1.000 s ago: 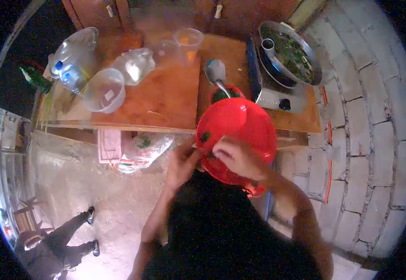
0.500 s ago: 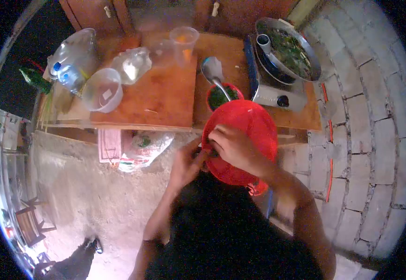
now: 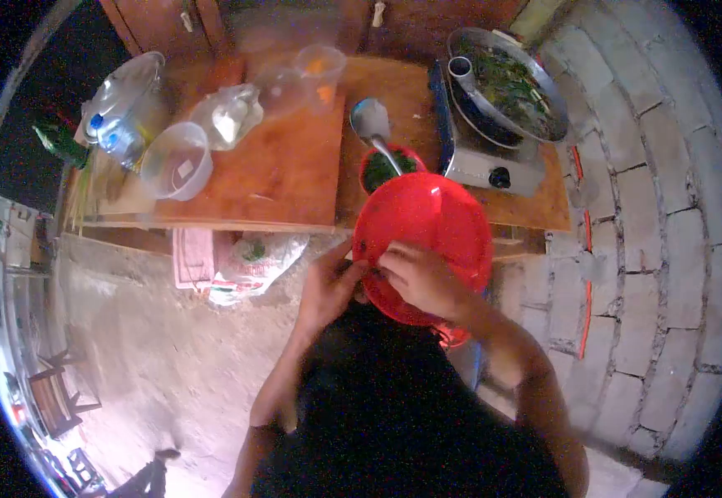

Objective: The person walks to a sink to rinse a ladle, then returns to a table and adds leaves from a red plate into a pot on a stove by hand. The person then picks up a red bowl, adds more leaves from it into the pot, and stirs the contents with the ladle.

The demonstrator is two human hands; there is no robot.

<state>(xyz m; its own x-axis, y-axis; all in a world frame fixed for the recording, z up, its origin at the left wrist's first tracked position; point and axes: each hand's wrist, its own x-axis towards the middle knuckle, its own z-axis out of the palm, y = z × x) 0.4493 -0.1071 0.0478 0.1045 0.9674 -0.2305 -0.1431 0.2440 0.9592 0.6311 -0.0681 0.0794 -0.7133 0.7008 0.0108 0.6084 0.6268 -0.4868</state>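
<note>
A red plastic basin [image 3: 452,216] is tilted in front of my body, its inside facing me. My left hand [image 3: 328,285] is closed on its left rim, the thumb over the inner side. Inside the basin, close to that thumb, my right hand [image 3: 415,276] has its fingertips pinched together. Whatever lies between those fingertips is too small to make out. A small dark bit [image 3: 363,246] clings to the inner wall near the left rim. Behind the basin stands a red bowl of chopped greens [image 3: 382,170], with a metal ladle [image 3: 384,149] leaning over it.
A wide pan of leafy greens [image 3: 510,87] sits on a gas stove [image 3: 494,170] at the right, beside a block wall [image 3: 635,224]. On the wooden table [image 3: 270,183] are a clear tub [image 3: 180,166], plastic cups [image 3: 319,70] and bottles. Another person's leg [image 3: 145,481] shows at lower left.
My right hand has moved slightly right and down, away from the left rim, uncovering the dark bit. The basin has shifted a little left. The other person's leg has moved downward.
</note>
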